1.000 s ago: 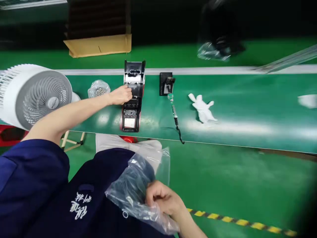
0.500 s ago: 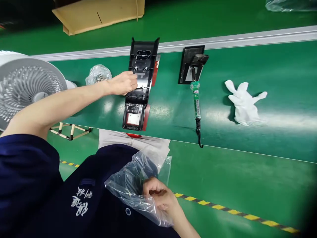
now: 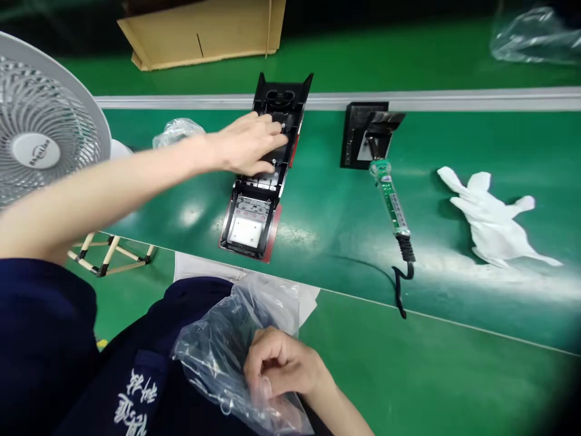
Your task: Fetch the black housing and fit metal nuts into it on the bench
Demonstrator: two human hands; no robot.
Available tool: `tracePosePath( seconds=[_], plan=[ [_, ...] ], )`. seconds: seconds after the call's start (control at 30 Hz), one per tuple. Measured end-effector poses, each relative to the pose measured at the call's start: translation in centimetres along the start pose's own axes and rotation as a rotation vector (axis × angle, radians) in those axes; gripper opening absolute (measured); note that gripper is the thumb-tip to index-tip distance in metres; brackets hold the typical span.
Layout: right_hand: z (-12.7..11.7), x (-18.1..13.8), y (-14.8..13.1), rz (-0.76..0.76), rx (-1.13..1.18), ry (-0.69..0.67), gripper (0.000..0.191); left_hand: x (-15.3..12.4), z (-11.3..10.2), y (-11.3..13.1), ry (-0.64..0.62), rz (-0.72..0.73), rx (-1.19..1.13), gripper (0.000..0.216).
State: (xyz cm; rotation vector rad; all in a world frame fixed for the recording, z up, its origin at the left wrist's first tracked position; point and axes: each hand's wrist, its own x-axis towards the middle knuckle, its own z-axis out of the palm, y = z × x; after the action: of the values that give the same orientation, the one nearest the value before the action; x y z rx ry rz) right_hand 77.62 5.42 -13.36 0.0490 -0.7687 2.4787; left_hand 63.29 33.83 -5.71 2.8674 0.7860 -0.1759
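Left hand point(image 3: 247, 145) slid up the black housing point(image 3: 263, 175) since a moment ago, fingers now spread flat on it; right hand point(image 3: 279, 369) stays clenched on the plastic bag point(image 3: 218, 351).

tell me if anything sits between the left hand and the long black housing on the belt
Nothing visible does. The left hand already lies on the upper half of the black housing, fingers spread over it. The right hand is apart, low in the lap, gripping a clear plastic bag.

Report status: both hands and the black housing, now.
Left hand flat on the black housing on the green belt, no grip closed. Right hand pinching a clear plastic bag at the lap. Soldering iron lies beside the housing, apart.
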Motion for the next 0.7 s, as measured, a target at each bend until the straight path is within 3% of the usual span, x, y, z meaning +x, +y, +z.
tracePosePath(
  seconds=[0.03, 0.1, 0.13, 0.2, 0.23, 0.3, 0.37, 0.4, 0.47, 0.53, 0.6, 0.67, 0.7],
  plan=[
    [0.2, 0.0, -0.4, -0.045, -0.088, 0.001, 0.022, -1.2, -0.4, 1.8, 0.097, -0.044, -0.038, 0.049],
    [1.1, -0.1, -1.4, -0.173, -0.269, 0.084, 0.015, -4.8, -0.5, 5.6, 0.327, -0.071, -0.572, 0.041],
    [1.7, 0.0, -2.1, -0.248, -0.349, 0.158, 0.011, -7.0, -0.2, 7.4, 0.295, 0.006, -0.841, 0.044],
    [3.1, 0.7, -4.0, -0.384, -0.504, 0.326, 0.009, -11.5, 1.1, 10.2, 0.047, 0.236, -1.329, 0.074],
    [3.7, 1.4, -5.1, -0.435, -0.593, 0.421, 0.009, -13.6, 2.0, 11.4, -0.063, 0.270, -1.515, 0.090],
    [4.4, 3.6, -7.2, -0.468, -0.799, 0.634, 0.010, -16.7, 3.7, 13.1, -0.090, 0.235, -1.665, 0.088],
    [4.5, 6.2, -8.8, -0.459, -0.898, 0.827, 0.024, -18.3, 5.0, 14.0, 0.097, -0.010, -1.686, 0.051],
    [4.3, 7.4, -9.2, -0.435, -0.875, 0.849, 0.039, -18.6, 5.5, 13.9, 0.236, -0.173, -1.677, 0.035],
    [3.6, 9.2, -9.2, -0.290, -0.777, 0.722, 0.074, -18.5, 5.7, 12.6, 0.541, -0.483, -1.625, 0.029],
    [2.7, 10.3, -8.7, -0.003, -0.746, 0.556, 0.095, -17.8, 5.4, 9.5, 0.778, -0.674, -1.528, 0.030],
    [1.7, 11.7, -8.3, 0.213, -0.821, 0.564, 0.090, -17.1, 4.7, 5.5, 0.906, -0.760, -1.422, 0.025],
    [0.1, 14.6, -8.3, 0.180, -0.896, 0.703, 0.070, -16.6, 3.7, 1.9, 1.021, -0.811, -1.258, 0.010],
    [-1.0, 16.8, -8.6, 0.112, -0.918, 0.753, 0.063, -16.5, 3.3, 0.6, 1.121, -0.822, -1.074, 0.013]
  ],
)
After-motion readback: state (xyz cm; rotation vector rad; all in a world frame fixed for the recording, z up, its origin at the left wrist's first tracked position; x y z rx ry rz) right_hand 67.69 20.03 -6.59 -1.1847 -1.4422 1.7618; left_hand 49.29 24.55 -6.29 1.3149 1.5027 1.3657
